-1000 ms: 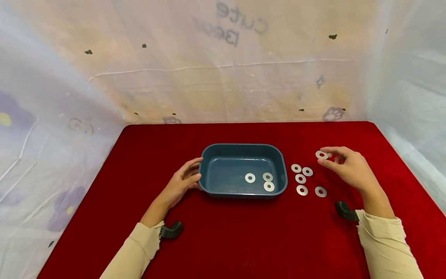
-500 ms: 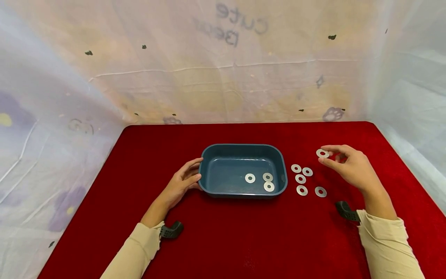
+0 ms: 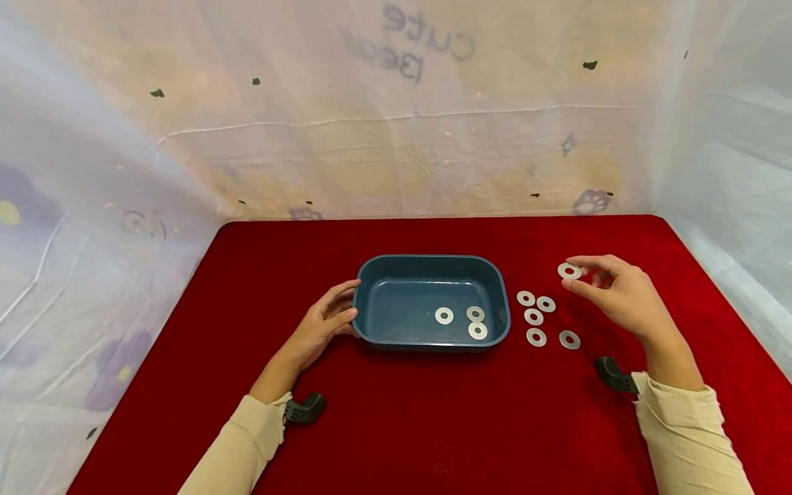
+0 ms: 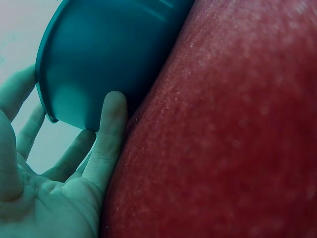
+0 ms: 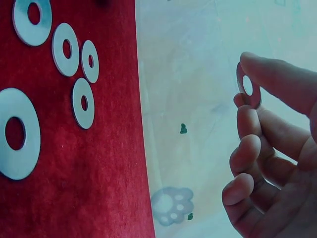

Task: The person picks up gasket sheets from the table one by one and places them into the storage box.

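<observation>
Against the view of a second earlier, the person's right hand (image 3: pixel 628 292) had shifted only slightly, carrying its flat metal washer (image 3: pixel 561 271) a touch up and to the left; the other washers and the left hand (image 3: pixel 309 335) looked just as they had. The right hand's grasp was narrow, the washer pinched by its rim between thumb and fingertips, raised above the red cloth (image 3: pixel 396 426) to the right of a dark blue rectangular basin (image 3: pixel 427 269). The basin, rounded at the corners, stood upright near the middle of the cloth and contained three washers: a single washer (image 3: pixel 438 315) and, to its right, a pair of washers (image 3: pixel 470 314) whose edges met. The left hand was spread wide, its fingertips and thumb touching the rim and outer wall at the basin's left end. Between the basin and the right hand lay five loose washers (image 3: pixel 521 298) flat on the cloth, four gathered near the basin's right end and one set apart, nearer the right wrist. Behind everything hung a pale printed sheet (image 3: pixel 346 165).
</observation>
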Tool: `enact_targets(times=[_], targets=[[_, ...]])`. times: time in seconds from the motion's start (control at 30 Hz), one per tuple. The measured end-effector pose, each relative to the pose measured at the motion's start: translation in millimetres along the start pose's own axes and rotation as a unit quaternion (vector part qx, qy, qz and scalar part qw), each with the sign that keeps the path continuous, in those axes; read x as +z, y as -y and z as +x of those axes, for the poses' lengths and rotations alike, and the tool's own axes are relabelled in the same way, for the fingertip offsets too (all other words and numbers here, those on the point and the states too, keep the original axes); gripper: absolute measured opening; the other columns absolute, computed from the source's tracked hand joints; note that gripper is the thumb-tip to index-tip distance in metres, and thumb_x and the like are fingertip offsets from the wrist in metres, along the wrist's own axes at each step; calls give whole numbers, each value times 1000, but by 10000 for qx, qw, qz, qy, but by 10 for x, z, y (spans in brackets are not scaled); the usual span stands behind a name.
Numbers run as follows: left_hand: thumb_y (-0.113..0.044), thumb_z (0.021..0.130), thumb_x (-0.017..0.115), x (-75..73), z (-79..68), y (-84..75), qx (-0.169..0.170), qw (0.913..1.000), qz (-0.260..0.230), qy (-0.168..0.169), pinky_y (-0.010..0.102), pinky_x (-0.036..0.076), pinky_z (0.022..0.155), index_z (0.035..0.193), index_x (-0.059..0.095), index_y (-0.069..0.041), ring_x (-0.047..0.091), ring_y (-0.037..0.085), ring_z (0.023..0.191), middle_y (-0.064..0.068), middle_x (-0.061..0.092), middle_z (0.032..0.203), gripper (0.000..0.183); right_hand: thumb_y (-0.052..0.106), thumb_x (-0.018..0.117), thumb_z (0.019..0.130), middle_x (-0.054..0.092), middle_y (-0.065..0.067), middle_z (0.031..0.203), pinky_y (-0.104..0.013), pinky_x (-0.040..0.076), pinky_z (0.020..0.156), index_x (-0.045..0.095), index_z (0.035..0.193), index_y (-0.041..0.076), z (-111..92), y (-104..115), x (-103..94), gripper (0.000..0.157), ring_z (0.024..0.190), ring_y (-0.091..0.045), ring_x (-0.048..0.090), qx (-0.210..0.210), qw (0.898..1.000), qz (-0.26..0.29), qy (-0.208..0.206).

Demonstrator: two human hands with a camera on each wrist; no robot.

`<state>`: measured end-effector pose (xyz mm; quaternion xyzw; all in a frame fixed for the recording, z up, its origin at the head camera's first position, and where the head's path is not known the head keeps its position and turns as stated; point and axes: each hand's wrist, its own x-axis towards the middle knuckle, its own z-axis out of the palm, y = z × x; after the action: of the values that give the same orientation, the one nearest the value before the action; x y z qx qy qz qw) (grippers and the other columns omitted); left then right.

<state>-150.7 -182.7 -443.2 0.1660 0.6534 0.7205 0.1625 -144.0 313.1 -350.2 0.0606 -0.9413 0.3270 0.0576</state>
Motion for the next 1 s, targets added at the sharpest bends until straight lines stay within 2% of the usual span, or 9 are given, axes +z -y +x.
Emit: enact_targets(times=[0.27, 1.0], targets=[[-13, 103, 54, 8, 0, -8, -25, 10000, 12, -24, 31, 59, 83, 155, 31, -14, 56, 18, 123, 21, 36, 154, 57, 36, 71, 92, 52, -4, 82, -26, 36, 55, 67, 125, 16, -3, 55, 36, 38, 68, -10, 43, -22, 9999, -5, 127], [-14, 103, 55, 4, 2, -2, -35, 10000, 20, -41, 31, 59, 83, 155, 31, -14, 57, 17, 122, 21, 36, 154, 57, 35, 74, 90, 53, -4, 81, -22, 38, 58, 69, 123, 18, 3, 203, 159, 37, 71, -9, 46, -293, 9995, -27, 119]])
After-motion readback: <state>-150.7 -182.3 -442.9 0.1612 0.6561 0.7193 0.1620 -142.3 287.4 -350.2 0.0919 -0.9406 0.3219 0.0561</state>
